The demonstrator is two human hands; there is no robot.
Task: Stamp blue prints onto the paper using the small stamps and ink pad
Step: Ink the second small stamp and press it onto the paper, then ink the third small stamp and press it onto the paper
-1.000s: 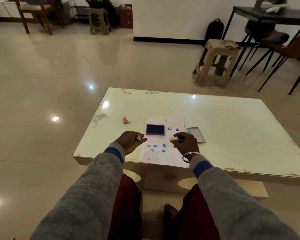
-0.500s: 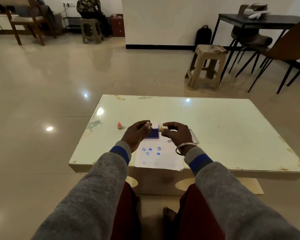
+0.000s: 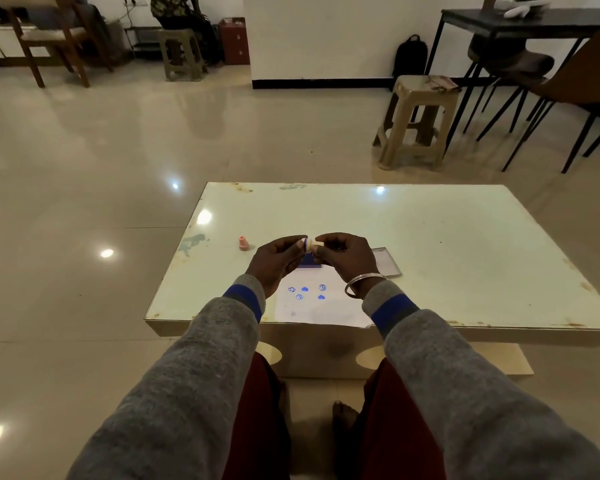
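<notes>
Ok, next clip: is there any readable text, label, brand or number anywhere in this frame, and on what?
None can be read.
Paper: five blue prints, smiley faces and hearts, pictures only, no letters.
Small stamp held between both hands: any marking too small to tell.
Pink stamp on the table: no label visible.
Ink pad: mostly hidden, no text shows.

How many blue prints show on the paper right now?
5 on the paper: faces at and, hearts at and. The hands may hide more.
</notes>
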